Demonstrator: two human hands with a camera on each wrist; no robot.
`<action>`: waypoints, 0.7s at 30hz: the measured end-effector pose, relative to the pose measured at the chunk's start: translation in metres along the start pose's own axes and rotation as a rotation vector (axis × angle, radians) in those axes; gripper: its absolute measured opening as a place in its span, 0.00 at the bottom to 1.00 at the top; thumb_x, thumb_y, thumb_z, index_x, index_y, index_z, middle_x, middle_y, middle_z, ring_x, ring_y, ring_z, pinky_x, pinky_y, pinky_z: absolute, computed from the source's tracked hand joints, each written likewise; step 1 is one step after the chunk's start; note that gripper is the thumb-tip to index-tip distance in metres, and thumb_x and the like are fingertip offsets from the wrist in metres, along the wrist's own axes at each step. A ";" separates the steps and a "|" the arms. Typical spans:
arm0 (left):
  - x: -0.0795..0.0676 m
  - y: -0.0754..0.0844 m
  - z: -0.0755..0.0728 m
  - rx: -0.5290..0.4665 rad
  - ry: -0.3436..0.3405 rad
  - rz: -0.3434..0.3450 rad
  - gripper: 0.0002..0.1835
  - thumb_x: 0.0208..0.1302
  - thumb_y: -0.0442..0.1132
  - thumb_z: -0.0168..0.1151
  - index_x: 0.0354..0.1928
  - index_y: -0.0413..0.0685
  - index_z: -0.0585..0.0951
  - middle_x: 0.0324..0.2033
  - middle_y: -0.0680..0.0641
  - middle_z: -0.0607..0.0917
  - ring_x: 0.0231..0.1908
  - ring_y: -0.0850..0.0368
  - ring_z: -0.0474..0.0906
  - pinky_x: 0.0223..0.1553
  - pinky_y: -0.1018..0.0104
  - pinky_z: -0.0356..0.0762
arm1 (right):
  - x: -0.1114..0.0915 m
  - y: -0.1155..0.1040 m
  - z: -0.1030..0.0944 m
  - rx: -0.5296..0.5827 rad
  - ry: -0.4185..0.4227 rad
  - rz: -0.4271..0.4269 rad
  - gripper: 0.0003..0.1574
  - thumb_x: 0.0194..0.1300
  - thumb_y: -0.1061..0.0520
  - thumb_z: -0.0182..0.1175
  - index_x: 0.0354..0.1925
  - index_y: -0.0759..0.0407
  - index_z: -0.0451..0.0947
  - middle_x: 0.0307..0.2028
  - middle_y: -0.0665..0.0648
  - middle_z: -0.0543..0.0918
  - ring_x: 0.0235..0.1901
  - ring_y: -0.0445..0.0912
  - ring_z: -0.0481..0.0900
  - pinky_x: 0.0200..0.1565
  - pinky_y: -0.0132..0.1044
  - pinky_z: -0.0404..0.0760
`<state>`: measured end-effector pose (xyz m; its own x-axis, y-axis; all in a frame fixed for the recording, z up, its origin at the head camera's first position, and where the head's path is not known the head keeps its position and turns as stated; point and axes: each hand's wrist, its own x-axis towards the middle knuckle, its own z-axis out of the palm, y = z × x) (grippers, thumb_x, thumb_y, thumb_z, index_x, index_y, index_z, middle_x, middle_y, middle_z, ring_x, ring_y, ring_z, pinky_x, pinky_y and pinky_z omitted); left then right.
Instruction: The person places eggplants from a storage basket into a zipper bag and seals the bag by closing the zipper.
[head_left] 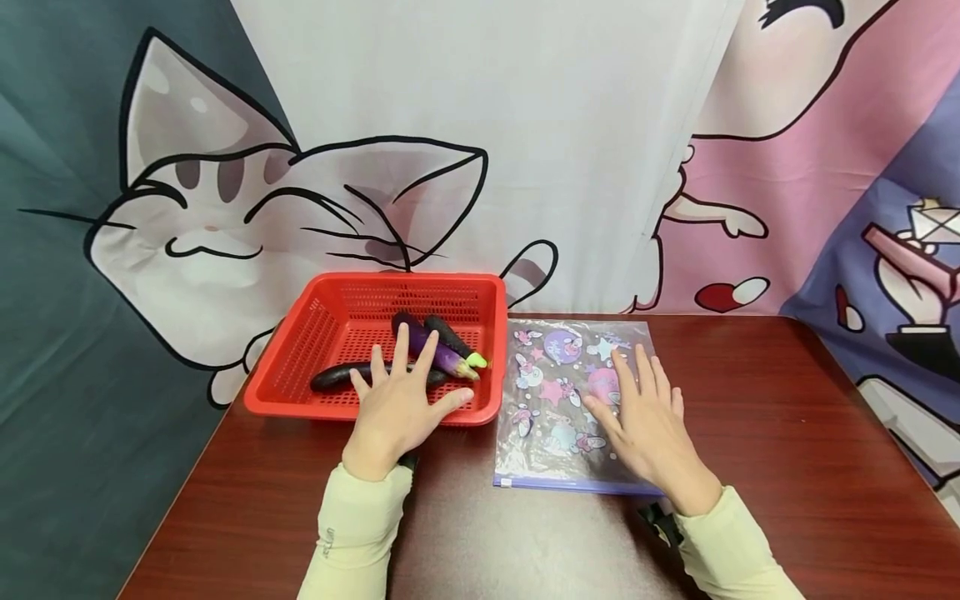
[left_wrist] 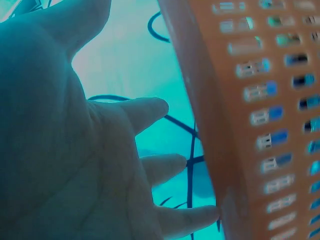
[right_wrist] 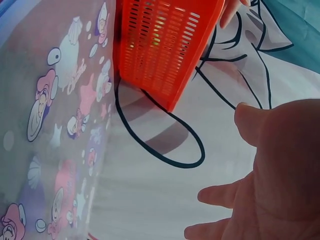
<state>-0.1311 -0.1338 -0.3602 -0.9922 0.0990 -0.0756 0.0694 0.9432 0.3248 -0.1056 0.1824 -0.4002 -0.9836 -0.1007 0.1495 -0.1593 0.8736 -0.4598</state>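
Note:
My left hand, fingers spread, hovers over the near edge of a red plastic basket and holds nothing. Inside the basket lie a purple eggplant, a dark one with a bright green stem end, and a long black eggplant partly hidden behind my left fingers. To the right, my right hand is spread above a clear zip bag printed with pink and purple cartoon figures. The bag lies flat, its purple zip edge with a white slider toward me. The right wrist view shows the basket's slotted side wall.
Both hands are over a dark red-brown wooden table. Behind its far edge hangs a cloth backdrop with a cartoon cat. The basket stands at the table's back left, right beside the bag.

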 end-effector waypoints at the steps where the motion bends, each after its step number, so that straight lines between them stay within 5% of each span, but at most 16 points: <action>1: 0.000 -0.001 -0.002 0.002 0.001 0.000 0.53 0.61 0.72 0.56 0.81 0.60 0.48 0.79 0.39 0.39 0.73 0.21 0.34 0.62 0.19 0.34 | 0.000 0.000 0.000 -0.003 0.001 -0.003 0.51 0.73 0.34 0.51 0.78 0.63 0.50 0.77 0.72 0.43 0.75 0.69 0.39 0.62 0.78 0.44; 14: 0.012 -0.019 -0.020 0.055 -0.025 -0.013 0.52 0.62 0.71 0.55 0.81 0.56 0.49 0.78 0.35 0.43 0.71 0.18 0.39 0.60 0.18 0.41 | -0.004 0.007 0.004 -0.045 -0.013 -0.060 0.50 0.70 0.37 0.58 0.75 0.63 0.55 0.75 0.74 0.49 0.72 0.74 0.47 0.61 0.77 0.50; 21: 0.020 -0.027 -0.029 0.051 -0.078 -0.028 0.51 0.65 0.70 0.55 0.80 0.54 0.49 0.78 0.34 0.46 0.71 0.18 0.42 0.60 0.18 0.41 | -0.006 0.010 0.002 -0.082 -0.014 -0.117 0.45 0.68 0.40 0.62 0.70 0.67 0.65 0.68 0.78 0.63 0.68 0.73 0.58 0.65 0.70 0.57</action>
<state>-0.1559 -0.1666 -0.3435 -0.9828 0.0954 -0.1578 0.0493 0.9606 0.2735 -0.1018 0.1907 -0.4071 -0.9600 -0.2100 0.1852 -0.2658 0.8916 -0.3667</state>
